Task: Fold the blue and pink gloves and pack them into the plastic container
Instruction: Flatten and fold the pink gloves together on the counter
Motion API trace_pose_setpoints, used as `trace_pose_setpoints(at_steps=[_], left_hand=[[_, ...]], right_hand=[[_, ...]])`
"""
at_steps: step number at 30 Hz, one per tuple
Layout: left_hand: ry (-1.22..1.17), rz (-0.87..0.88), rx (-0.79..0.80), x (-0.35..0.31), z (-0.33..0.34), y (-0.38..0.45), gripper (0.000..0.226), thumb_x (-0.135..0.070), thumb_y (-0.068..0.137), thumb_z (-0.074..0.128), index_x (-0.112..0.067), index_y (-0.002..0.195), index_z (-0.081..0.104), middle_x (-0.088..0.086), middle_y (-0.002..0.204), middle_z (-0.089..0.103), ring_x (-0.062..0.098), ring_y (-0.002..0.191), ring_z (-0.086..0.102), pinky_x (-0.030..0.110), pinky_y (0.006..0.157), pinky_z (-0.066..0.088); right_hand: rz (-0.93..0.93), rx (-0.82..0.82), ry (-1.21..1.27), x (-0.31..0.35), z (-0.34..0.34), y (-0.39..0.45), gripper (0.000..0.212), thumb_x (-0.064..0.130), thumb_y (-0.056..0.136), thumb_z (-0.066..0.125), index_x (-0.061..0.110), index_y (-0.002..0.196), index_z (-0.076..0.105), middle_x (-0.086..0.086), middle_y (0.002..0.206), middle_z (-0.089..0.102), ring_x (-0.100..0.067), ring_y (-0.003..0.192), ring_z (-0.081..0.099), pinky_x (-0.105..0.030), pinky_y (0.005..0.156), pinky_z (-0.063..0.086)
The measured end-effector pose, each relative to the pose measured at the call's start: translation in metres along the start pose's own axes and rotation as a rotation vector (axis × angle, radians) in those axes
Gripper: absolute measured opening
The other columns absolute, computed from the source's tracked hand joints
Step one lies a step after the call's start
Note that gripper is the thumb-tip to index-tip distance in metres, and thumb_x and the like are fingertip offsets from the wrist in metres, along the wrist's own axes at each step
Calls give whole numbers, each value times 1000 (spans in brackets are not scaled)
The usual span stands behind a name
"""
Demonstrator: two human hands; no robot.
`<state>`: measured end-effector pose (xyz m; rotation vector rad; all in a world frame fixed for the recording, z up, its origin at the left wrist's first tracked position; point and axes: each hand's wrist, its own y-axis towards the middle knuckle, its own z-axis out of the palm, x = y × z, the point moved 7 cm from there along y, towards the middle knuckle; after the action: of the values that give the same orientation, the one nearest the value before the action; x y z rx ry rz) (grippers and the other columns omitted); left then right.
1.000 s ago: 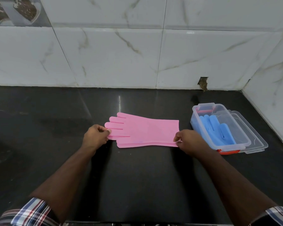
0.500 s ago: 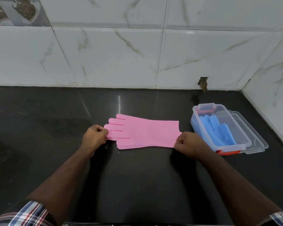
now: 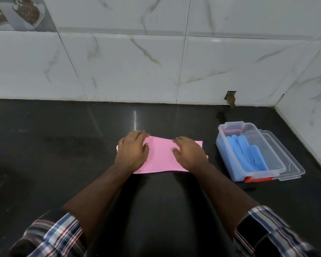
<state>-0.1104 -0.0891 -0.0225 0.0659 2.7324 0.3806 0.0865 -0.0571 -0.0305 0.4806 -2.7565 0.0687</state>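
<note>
Plaid sleeves (image 3: 54,236) frame the near edge of the dark surface (image 3: 44,164). Beyond them the left hand (image 3: 132,152) and right hand (image 3: 190,154) lie flat, grip wide, pressing the folded pink gloves (image 3: 160,156). Farther right, blue gloves (image 3: 246,154) lie inside the plastic container (image 3: 223,158), its lid (image 3: 293,164) beside it.

Both hands cover the pink glove's (image 3: 159,156) ends; the blurred plaid sleeves (image 3: 56,236) leave frame.

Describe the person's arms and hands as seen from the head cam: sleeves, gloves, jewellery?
Both hands are bare: no gloves, rings or watch show on the left hand or the right hand. The forearms are uncovered. Each arm has a plaid sleeve pushed up near the elbow, striped in blue, white, red and dark: left sleeve, right sleeve.
</note>
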Motion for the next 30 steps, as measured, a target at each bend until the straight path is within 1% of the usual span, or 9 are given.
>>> trace_pose_setpoints(at_steps=[3, 7, 9, 12, 16, 21, 25, 28, 30], left_hand=[[144, 41, 163, -6, 22, 13, 48, -33, 98, 45, -23, 146, 46, -1, 157, 40, 24, 150, 26, 49, 118, 22], [269, 19, 347, 1, 50, 11, 63, -53, 101, 26, -26, 158, 21, -3, 168, 15, 26, 155, 5, 54, 122, 3], [282, 2, 363, 5, 57, 5, 69, -60, 99, 19, -27, 159, 14, -3, 169, 8, 25, 155, -1, 54, 123, -2], [298, 1, 326, 7, 61, -1, 76, -68, 94, 13, -29, 160, 11, -3, 169, 6, 26, 155, -2, 56, 122, -3], [306, -6, 257, 10, 64, -4, 81, -73, 90, 12, -30, 159, 17, -2, 168, 13, 26, 155, 5, 58, 122, 1], [302, -18, 255, 13, 68, -3, 82, -75, 89, 11, -33, 159, 17, -4, 168, 15, 25, 155, 6, 58, 121, 3], [303, -25, 294, 13, 69, -3, 82, -76, 88, 5, -35, 159, 9, -5, 169, 7, 24, 156, 0, 57, 122, 0], [303, -29, 307, 12, 68, -3, 83, -77, 88, 3, -35, 159, 7, -6, 169, 6, 24, 156, -2, 57, 122, -1], [304, -32, 315, 11, 67, -3, 83, -77, 87, 3, -35, 159, 6, -6, 169, 5, 25, 155, -2, 58, 121, -2]], right_hand=[[-57, -7, -71, 9, 14, 8, 48, 33, 101, 43, 15, 146, 44, -4, 155, 39, -22, 143, 34, -34, 116, 25], [-56, 30, -135, 10, 37, 8, 55, 39, 103, 34, 17, 153, 30, -6, 163, 22, -24, 150, 17, -39, 120, 17], [-13, 38, -129, 4, 45, 3, 57, 44, 103, 27, 20, 155, 22, -4, 165, 14, -23, 152, 8, -43, 121, 12], [28, 39, -131, -5, 51, -2, 61, 51, 102, 19, 24, 157, 14, -2, 166, 6, -22, 152, 0, -45, 122, 4], [32, 37, -166, -9, 54, -1, 63, 54, 101, 13, 25, 158, 7, -2, 166, 2, -22, 152, -3, -45, 122, 0], [36, 49, -175, -13, 59, 0, 66, 58, 100, 11, 26, 157, 5, -1, 166, 1, -20, 152, -4, -44, 122, -2], [73, 68, -196, -33, 51, -3, 75, 66, 96, 9, 23, 158, 4, 0, 166, -1, -18, 152, -5, -45, 122, -4], [124, 91, -209, -51, 45, -2, 72, 62, 98, 11, 21, 158, 4, 1, 166, -2, -18, 152, -5, -46, 122, -5], [147, 104, -175, -57, 40, 2, 65, 53, 102, 17, 21, 158, 6, 1, 166, 0, -18, 152, -4, -45, 122, -2]])
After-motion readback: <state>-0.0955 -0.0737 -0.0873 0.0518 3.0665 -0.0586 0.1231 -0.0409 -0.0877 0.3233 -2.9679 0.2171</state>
